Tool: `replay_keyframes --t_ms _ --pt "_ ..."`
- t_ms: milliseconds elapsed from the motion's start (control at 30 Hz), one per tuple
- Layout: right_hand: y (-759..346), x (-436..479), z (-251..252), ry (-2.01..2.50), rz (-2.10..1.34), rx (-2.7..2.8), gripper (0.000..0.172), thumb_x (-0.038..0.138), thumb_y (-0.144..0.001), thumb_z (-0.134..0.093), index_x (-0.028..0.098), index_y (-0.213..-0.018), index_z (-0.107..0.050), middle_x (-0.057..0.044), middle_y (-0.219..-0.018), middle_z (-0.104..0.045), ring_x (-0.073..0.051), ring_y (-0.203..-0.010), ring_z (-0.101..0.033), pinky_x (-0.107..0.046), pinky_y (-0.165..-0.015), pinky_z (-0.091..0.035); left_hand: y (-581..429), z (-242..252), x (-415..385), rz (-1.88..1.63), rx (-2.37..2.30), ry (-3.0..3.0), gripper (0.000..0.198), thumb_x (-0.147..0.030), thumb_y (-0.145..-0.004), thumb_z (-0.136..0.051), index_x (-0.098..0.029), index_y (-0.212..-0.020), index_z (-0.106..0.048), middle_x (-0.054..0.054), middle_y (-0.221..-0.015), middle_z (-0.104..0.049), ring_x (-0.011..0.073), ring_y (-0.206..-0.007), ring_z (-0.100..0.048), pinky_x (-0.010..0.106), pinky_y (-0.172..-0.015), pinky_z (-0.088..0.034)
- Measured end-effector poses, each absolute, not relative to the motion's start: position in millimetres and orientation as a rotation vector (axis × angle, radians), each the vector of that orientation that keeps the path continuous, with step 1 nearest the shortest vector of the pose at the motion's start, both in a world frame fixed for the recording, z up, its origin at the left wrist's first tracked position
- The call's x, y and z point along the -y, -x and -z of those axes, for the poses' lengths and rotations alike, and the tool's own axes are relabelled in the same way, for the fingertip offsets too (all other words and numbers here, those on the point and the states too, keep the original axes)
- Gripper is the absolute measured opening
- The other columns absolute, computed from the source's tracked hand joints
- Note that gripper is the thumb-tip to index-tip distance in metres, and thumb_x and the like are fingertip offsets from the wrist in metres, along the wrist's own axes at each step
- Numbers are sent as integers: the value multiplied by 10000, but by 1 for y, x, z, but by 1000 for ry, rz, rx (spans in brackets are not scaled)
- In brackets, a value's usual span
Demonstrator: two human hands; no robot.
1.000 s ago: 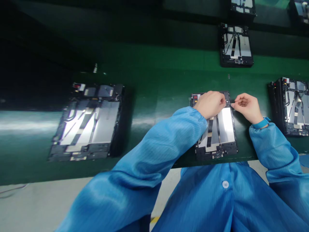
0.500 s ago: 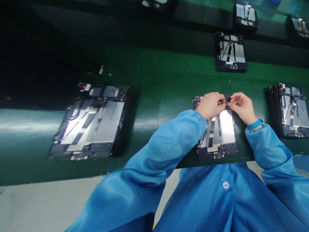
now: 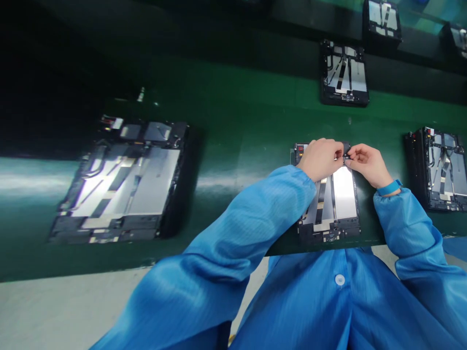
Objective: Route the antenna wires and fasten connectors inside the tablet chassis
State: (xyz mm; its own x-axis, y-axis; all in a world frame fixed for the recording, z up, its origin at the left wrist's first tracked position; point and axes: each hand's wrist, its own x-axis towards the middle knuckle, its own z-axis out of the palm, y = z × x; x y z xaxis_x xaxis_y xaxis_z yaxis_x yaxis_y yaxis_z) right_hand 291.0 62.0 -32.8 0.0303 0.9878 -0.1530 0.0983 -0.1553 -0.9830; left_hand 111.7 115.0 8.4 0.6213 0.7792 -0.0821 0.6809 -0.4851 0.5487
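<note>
An opened tablet-like device (image 3: 346, 194), with a silvery inside, dark flat cables and a black frame, lies on the green bench before me. My left hand (image 3: 321, 158) reaches over its far edge, thumb and fingers pinched together near the top right corner. Facing it from the right, my right hand (image 3: 367, 163) is also pinched, fingertips almost touching those of the left. Whatever small part lies between the fingertips is too small and covered to make out. The left hand hides the middle of the device's upper edge.
A stack of similar devices (image 3: 120, 189) stands on the left of the green bench (image 3: 233, 131). Another stack (image 3: 443, 167) is close by on the right. One more device (image 3: 345, 75) lies farther back, and a further stack (image 3: 383, 24) stands behind it.
Both hands stay at the top edge of the device, the fingertips slightly lower. The dark piece that showed between them is less visible. The camera view has shifted a little.
</note>
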Motion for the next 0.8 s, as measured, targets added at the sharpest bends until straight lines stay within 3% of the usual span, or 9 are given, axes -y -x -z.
replay_keyframes --t_ms 400,533,600,700,800 --pt "-285 -64 26 1460 -1143 1304 230 239 -641 -742 201 -817 -600 47 -748 -583 -76 -609 -498 -242 -567 -400 -113 -6 -117 -255 -1119 -2284 103 -176 -844 -582 -181 -797 -673 65 -821 -674 255 -875 -628 368 -809 -449" --pt "-283 -67 27 1428 -1159 1227 282 217 -600 -771 203 -826 -603 64 -712 -562 -72 -597 -489 -235 -565 -380 -95 -18 -117 -440 -1169 -2220 242 -209 -847 -616 -162 -1070 -696 87 -1028 -688 218 -895 -632 333 -839 -477" --pt "-286 -67 29 1371 -1209 1045 319 257 -607 -788 221 -850 -584 81 -682 -533 -70 -572 -457 -231 -546 -365 -73 -26 -112 -523 -1394 -2136 298 -261 -883 -590 -160 -1149 -679 87 -1008 -698 217 -854 -631 333 -814 -476" --pt "-292 -67 28 1313 -1189 748 310 309 -639 -762 245 -852 -546 109 -627 -451 -68 -525 -377 -223 -504 -318 -34 -31 -96 -346 -1789 -1962 280 -362 -936 -504 -189 -849 -706 77 -734 -666 253 -726 -624 351 -720 -448" --pt "-289 -64 20 1354 -1081 765 247 281 -654 -738 240 -813 -553 98 -630 -450 -68 -526 -373 -225 -494 -300 -8 -21 -75 -93 -1797 -1836 362 -429 -882 -545 -226 -595 -631 67 -569 -620 266 -642 -625 343 -648 -427"
